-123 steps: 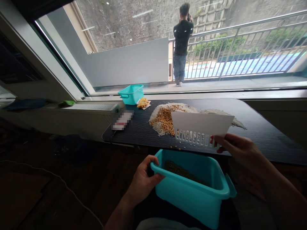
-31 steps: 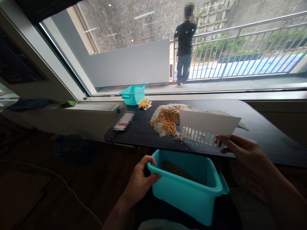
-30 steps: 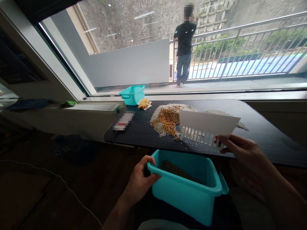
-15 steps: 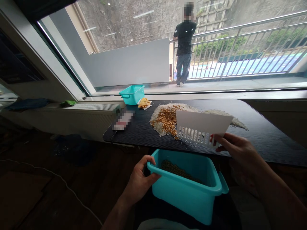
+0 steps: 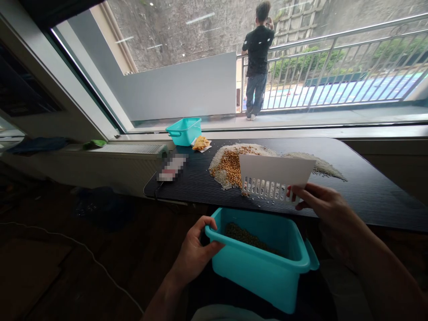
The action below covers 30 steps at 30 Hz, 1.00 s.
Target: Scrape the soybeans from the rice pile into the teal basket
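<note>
My left hand (image 5: 197, 249) grips the left rim of a turquoise plastic bin (image 5: 257, 278), thumb outside and fingers over the edge. Dark green grains or beans (image 5: 249, 236) lie along the bin's bottom. Between the fingers of my right hand (image 5: 321, 205) is a white slotted card (image 5: 276, 171), held upright at its lower right corner, with a row of slots along its lower part. The card stands in front of a heap of yellow beans (image 5: 230, 165) and white rice (image 5: 219, 154) on the table, and hides part of it. More pale grains (image 5: 326, 167) spread behind the card's right end.
The dark table (image 5: 361, 187) has its near edge just beyond the bin. A second turquoise bin (image 5: 185, 132) stands at its far left, beside a crumpled yellow cloth-like piece (image 5: 201, 143). A blurred-out device (image 5: 173, 168) lies at the left. Outside the window, a person (image 5: 258, 58) stands by a railing.
My right hand has shifted a little to the left with the slotted card. My left hand and the bin have stayed in place.
</note>
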### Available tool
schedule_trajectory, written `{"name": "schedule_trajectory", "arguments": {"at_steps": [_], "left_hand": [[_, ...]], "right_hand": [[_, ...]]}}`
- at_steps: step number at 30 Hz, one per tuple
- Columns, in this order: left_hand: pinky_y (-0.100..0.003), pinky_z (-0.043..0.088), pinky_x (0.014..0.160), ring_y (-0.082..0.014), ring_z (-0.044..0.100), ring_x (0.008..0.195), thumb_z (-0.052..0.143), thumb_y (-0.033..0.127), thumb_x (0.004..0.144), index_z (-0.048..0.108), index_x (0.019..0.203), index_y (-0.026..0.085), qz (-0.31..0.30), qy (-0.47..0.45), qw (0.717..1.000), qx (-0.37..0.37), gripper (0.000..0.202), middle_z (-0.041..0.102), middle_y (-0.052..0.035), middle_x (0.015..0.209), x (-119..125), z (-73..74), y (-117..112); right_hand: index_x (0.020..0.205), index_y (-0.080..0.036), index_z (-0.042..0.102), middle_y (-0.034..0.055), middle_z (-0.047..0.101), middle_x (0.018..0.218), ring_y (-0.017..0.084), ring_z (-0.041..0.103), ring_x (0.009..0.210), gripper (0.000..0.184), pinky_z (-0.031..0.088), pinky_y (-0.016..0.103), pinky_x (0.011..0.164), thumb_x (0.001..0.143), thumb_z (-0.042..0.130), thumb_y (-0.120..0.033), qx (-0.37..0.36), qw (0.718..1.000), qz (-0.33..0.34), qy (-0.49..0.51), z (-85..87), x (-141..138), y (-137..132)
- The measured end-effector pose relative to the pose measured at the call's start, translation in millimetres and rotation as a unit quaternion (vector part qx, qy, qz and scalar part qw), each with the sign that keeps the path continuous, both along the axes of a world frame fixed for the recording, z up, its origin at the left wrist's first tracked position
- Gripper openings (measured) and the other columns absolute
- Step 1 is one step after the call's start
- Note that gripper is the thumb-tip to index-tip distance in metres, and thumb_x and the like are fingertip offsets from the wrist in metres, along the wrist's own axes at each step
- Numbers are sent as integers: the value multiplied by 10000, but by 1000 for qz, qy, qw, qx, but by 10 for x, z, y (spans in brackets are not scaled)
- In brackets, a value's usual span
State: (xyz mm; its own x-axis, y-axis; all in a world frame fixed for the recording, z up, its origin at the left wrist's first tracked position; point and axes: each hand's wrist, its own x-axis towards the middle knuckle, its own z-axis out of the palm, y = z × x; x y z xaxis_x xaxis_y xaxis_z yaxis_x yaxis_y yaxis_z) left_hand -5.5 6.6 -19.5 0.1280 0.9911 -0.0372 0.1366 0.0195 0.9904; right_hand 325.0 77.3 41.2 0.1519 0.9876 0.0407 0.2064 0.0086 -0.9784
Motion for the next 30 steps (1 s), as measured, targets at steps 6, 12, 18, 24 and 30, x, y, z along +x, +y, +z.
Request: {"name": "schedule_trajectory", "arguments": {"at_steps": [6,12,18,24,30], "left_hand": [[-238,392,673,-150,425,730,849,379,819,615,914,226,-2,1,1000,-1,295,460,56,782,4,11,-12],[-234,383,666,-151,423,729,850,399,812,616,915,226,2,1,1000,-5,309,458,57,783,9,2,-21],[-236,387,668,-148,423,722,862,400,804,621,908,225,4,-2,1000,2,316,461,58,772,4,-2,-3],[-236,404,686,-150,437,733,857,389,815,620,906,222,3,-1,1000,2,304,472,54,782,12,10,1],[-232,397,662,-148,434,725,863,396,806,622,908,223,2,-5,1000,-4,314,473,56,776,3,7,-7]], "right_hand": [[738,-240,830,54,758,714,204,666,629,672,651,379,580,496,896,-863,4,1000,8,0,9,54,-26],[744,-227,834,53,746,717,192,660,643,685,629,346,584,528,871,-876,9,1000,25,-8,2,1,19],[737,-210,837,56,747,722,177,645,636,702,619,323,586,481,896,-861,-24,999,26,2,9,45,-44],[769,-222,850,61,777,774,171,651,628,654,631,322,605,530,902,-829,-22,1000,13,-5,-1,122,-69],[737,-223,851,69,761,691,202,660,587,683,568,297,487,476,889,-853,-34,999,-36,-16,-83,169,-217]]}}
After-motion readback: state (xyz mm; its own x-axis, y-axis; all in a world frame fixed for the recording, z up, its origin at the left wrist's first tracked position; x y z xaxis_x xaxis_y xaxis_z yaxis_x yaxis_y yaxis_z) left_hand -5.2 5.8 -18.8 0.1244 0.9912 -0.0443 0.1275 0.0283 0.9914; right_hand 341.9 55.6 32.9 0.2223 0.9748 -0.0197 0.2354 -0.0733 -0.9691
